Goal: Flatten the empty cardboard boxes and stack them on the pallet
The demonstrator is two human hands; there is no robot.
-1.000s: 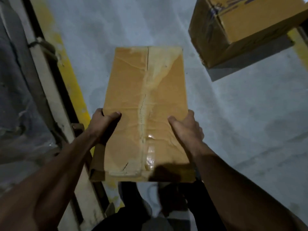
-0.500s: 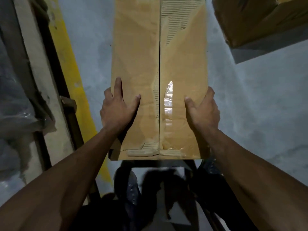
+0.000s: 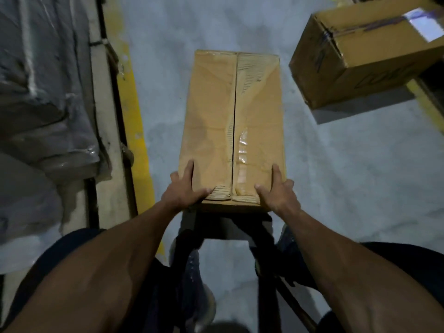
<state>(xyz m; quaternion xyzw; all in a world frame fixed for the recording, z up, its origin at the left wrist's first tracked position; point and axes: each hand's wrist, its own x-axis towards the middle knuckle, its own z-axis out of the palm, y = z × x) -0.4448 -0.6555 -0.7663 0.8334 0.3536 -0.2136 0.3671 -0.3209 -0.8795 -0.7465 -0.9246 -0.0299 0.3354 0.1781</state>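
Observation:
A brown cardboard box (image 3: 211, 111) with a slit centre seam and torn clear tape hangs lengthwise in front of me above the grey floor. My left hand (image 3: 183, 191) grips its near left corner, with the thumb lying on the top face toward the seam. On the near right corner my right hand (image 3: 277, 192) holds it the same way, thumb on top and fingers down the side. The box's underside and near end face are hidden.
A second taped cardboard box (image 3: 355, 61) sits on the floor at the upper right. Along the left runs a wooden pallet edge (image 3: 103, 121) bearing plastic-wrapped goods (image 3: 45, 92), with a yellow floor line (image 3: 131, 97) beside it. My legs and shoes are below the box.
Both hands have slid from the box's mid-sides back to its near corners. The box now sits lower and farther out in view, its far end visible again.

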